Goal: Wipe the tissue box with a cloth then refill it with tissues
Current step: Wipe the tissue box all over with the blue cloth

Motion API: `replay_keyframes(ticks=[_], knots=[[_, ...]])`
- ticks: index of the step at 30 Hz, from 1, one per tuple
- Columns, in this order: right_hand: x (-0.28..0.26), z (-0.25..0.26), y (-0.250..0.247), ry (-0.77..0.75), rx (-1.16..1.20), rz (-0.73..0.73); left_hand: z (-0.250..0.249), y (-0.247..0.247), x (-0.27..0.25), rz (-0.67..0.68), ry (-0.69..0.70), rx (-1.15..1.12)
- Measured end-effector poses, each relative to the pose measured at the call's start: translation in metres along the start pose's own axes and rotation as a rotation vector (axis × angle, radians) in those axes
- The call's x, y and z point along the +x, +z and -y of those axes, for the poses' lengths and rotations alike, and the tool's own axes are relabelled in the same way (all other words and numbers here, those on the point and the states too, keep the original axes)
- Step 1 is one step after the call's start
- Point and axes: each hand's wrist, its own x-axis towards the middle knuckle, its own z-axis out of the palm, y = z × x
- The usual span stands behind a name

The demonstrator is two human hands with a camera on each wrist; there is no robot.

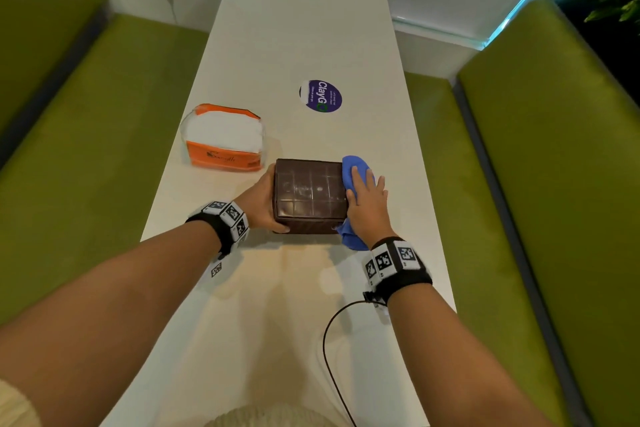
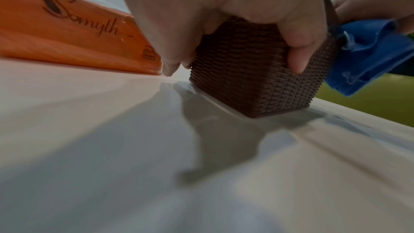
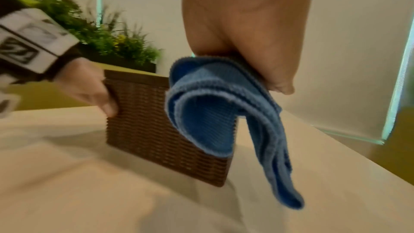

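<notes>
Tissue box: a dark brown, woven-texture square tissue box [image 1: 310,196] is seen standing on the long cream-white table [image 1: 304,45], near the person's end, its smooth gridded face turned upward.
Left hand: the left hand [image 1: 259,199] is clamped on the box's left side, the thumb [image 2: 298,59] curled onto the near woven wall and the fingers wrapped round the far side.
Right hand: the right hand [image 1: 367,203] is laid with fingers extended over a folded blue microfibre cloth [image 1: 356,170], which is pressed against the box's right side; loose folds [image 3: 226,112] are seen hanging below the palm.
Tissue supply: an orange plastic pack of white tissues [image 1: 223,139] is placed on the table just beyond and left of the box, not touching it.
Table marking: a round purple sticker [image 1: 321,96] is noted further up the table.
Surroundings: green upholstered benches [image 1: 519,166] are set along both sides.
</notes>
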Motion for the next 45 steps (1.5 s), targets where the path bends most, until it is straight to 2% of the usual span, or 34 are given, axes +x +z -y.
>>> replay_keyframes(ticks=[4,7,11,14,16,19,22,24,26,28,32,35,36,38,40,42,43,45], knots=[[-0.023,0.027,0.015,-0.013,-0.098,-0.051,0.000,-0.002,0.003,0.008,0.032,-0.032],[-0.034,0.067,0.035,-0.149,-0.094,0.021,0.001,-0.005,0.007,0.017,0.021,-0.008],[-0.004,0.096,0.033,-0.286,-0.067,0.064,0.012,-0.004,0.010,0.010,-0.060,0.060],[0.025,0.085,0.020,-0.317,-0.084,0.064,0.008,-0.006,0.011,0.009,0.002,0.103],[0.039,0.071,0.014,-0.262,-0.100,0.022,0.003,-0.010,0.011,0.004,0.044,0.125],[0.050,0.049,0.004,-0.114,-0.089,-0.031,0.004,-0.011,0.009,0.007,0.029,0.093],[0.042,0.036,0.002,0.072,-0.052,-0.075,0.007,-0.010,0.010,0.013,0.010,0.054],[0.028,0.038,0.008,0.114,-0.053,-0.106,0.007,-0.010,0.010,0.020,0.007,0.058],[0.013,0.042,0.017,-0.003,-0.064,-0.105,0.008,-0.009,0.011,0.025,-0.001,0.043],[-0.001,0.044,0.023,-0.198,0.035,-0.074,0.010,-0.010,0.012,0.032,-0.024,0.058],[-0.021,0.034,0.025,-0.548,0.207,0.103,0.014,-0.013,0.015,0.048,-0.107,0.113],[-0.009,0.025,0.016,-0.637,0.147,0.171,0.007,-0.014,0.011,-0.016,-0.203,0.164],[-0.002,0.023,0.011,-0.610,0.132,0.157,0.005,-0.014,0.012,0.007,-0.170,0.134],[0.013,0.024,0.004,-0.464,0.143,0.091,0.001,-0.013,0.012,0.043,-0.077,0.116],[0.027,0.032,0.002,-0.277,0.107,0.007,0.001,-0.013,0.013,0.046,-0.089,0.142],[0.033,0.050,0.005,-0.159,0.005,-0.007,0.002,-0.011,0.015,0.011,-0.099,0.145],[0.034,0.060,0.009,-0.166,-0.015,0.012,0.003,-0.010,0.017,-0.005,-0.095,0.146],[0.030,0.078,0.016,-0.289,0.006,0.068,0.007,-0.009,0.019,0.003,-0.134,0.174]])
